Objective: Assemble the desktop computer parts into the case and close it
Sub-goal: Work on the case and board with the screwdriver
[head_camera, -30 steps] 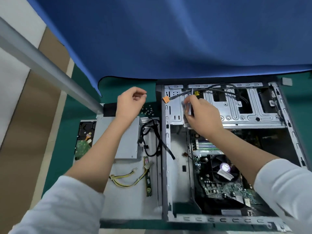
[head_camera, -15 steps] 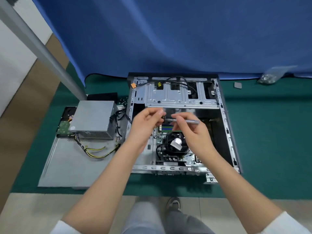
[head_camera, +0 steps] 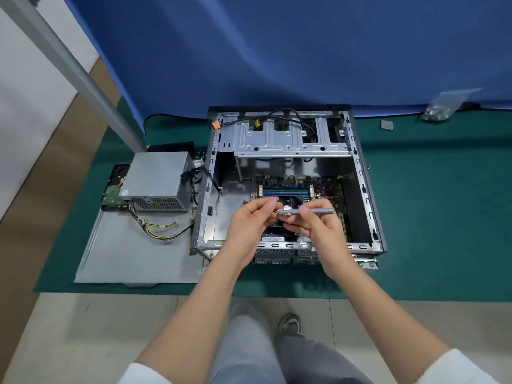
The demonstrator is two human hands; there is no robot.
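— Where are the two arms?
— Both reach forward, bare up to white sleeves, and come close together in the middle.
— What is the right hand [head_camera: 318, 228] doing?
— Its fingers curl and pinch a thin gray stick [head_camera: 313, 211], held level.
— And the left hand [head_camera: 249, 228]?
— Its fingertips pinch at the stick's tip, palm turned inward.

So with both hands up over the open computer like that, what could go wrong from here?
The hands meet at the tip of the screwdriver, right above the fan and motherboard. Whatever small piece the left hand seems to pinch there could drop into the case and be hard to find. The tool itself, held in the right hand, could also slip and hit the board.
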